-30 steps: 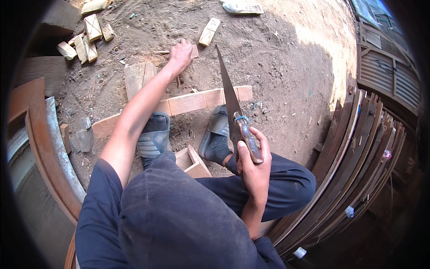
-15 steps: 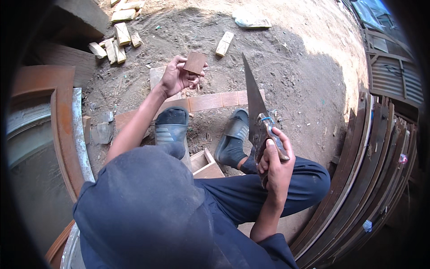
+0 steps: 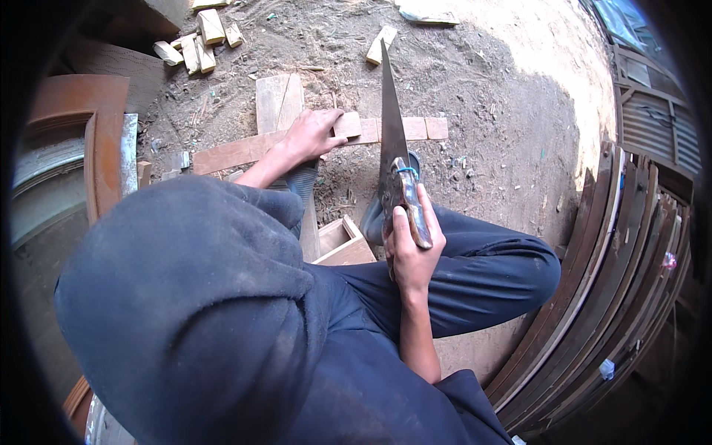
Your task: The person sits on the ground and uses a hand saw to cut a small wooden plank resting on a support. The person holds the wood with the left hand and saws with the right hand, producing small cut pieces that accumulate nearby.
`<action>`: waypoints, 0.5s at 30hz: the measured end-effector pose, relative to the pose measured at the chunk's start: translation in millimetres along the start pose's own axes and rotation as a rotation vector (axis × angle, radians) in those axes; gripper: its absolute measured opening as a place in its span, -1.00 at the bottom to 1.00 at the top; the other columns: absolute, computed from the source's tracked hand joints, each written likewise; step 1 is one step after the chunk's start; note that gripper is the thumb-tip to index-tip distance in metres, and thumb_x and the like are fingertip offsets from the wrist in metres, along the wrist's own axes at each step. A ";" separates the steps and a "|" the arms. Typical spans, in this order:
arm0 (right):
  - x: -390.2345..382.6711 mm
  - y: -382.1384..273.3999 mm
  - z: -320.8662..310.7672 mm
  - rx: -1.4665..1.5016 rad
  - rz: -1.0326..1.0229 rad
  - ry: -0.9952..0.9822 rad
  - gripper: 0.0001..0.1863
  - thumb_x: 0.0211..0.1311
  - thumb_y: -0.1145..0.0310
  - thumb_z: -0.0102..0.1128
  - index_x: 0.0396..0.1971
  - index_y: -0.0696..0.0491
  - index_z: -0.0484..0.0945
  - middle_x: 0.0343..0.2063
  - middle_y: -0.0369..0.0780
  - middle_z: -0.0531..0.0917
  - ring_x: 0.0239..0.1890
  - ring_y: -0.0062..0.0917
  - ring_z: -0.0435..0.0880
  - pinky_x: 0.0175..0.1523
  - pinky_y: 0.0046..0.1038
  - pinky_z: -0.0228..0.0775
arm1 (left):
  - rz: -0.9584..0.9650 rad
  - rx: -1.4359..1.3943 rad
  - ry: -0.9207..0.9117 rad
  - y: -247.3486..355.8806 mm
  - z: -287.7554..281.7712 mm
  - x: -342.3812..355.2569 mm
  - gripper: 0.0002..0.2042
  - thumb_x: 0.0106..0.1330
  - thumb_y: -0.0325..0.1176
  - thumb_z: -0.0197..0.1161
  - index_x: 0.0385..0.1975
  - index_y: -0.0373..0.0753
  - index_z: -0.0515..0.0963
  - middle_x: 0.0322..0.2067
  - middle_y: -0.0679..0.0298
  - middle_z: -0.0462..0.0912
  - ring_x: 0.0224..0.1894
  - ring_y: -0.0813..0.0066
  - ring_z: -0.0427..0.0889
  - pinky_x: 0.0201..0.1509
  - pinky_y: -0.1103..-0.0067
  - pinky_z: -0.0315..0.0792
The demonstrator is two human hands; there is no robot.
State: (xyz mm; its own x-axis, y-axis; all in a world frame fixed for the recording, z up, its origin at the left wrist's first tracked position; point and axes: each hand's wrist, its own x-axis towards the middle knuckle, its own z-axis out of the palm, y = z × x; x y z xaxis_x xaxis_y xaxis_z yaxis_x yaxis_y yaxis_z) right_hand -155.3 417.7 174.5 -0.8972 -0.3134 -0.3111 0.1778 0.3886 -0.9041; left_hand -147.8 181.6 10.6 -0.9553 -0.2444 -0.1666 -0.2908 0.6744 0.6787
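My right hand (image 3: 411,248) grips the wooden handle of a hand saw (image 3: 391,141), blade pointing up and away over the ground. My left hand (image 3: 311,136) reaches forward and presses a small wooden block (image 3: 347,124) down onto a long wooden plank (image 3: 230,154) lying across the dirt. My dark shoes (image 3: 374,215) rest on the plank near the hands. A small open wooden box (image 3: 343,245) sits between my legs.
Several short cut wood blocks (image 3: 199,41) lie on the dirt at the far left, another block (image 3: 380,44) farther ahead. A flat board (image 3: 278,102) lies behind the plank. Curved wooden frames (image 3: 608,297) lean at the right; brown curved wood pieces (image 3: 96,141) stand at the left.
My left hand brought the small block down from the air onto the plank. The saw stayed raised in my right hand, shifting slightly left.
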 end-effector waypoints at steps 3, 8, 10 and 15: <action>3.4 3.3 18.5 0.025 0.021 -0.028 -0.50 0.21 0.55 0.15 0.17 0.33 0.34 -0.35 -0.25 0.64 -0.41 -0.77 0.52 -0.29 -0.67 0.40 | 0.127 -0.017 0.161 -10.0 3.4 1.9 -0.48 -0.02 -0.13 0.45 -0.10 -0.32 0.56 -0.25 0.00 0.63 -0.15 0.11 0.62 -0.03 0.38 0.51; 8.0 10.6 40.8 -0.195 -0.163 -0.072 -0.49 0.21 0.48 0.18 0.16 0.30 0.37 -0.38 -0.14 0.68 -0.43 -0.75 0.57 -0.31 -0.62 0.44 | 0.081 -0.159 0.205 -17.1 10.4 -4.6 -0.45 -0.07 -0.13 0.49 -0.10 -0.34 0.58 -0.26 -0.01 0.63 -0.20 0.09 0.64 -0.07 0.40 0.52; 7.7 13.4 39.1 -0.245 -0.162 -0.126 -0.49 0.21 0.47 0.19 0.16 0.29 0.37 -0.38 -0.13 0.68 -0.43 -0.74 0.57 -0.31 -0.61 0.44 | 0.105 -0.187 0.191 -21.9 9.6 -2.1 -0.47 -0.10 -0.14 0.51 -0.17 -0.38 0.61 -0.34 0.02 0.64 -0.26 0.15 0.65 -0.14 0.42 0.53; -1.8 3.9 35.8 -0.277 -0.155 -0.177 -0.50 0.22 0.47 0.19 0.15 0.30 0.37 -0.34 -0.09 0.68 -0.38 -0.70 0.61 -0.26 -0.59 0.46 | 0.030 -0.302 0.034 -9.6 -4.9 -6.8 -0.46 -0.11 -0.20 0.52 -0.15 -0.43 0.59 -0.30 0.02 0.62 -0.21 0.19 0.62 -0.10 0.43 0.50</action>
State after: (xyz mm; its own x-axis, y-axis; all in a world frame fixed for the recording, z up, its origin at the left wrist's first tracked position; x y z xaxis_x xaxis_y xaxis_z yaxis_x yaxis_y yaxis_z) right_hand -138.6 388.8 161.1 -0.8165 -0.5230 -0.2446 -0.0931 0.5374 -0.8382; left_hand -138.3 173.5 8.7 -0.9594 -0.2540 -0.1225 -0.2284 0.4451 0.8659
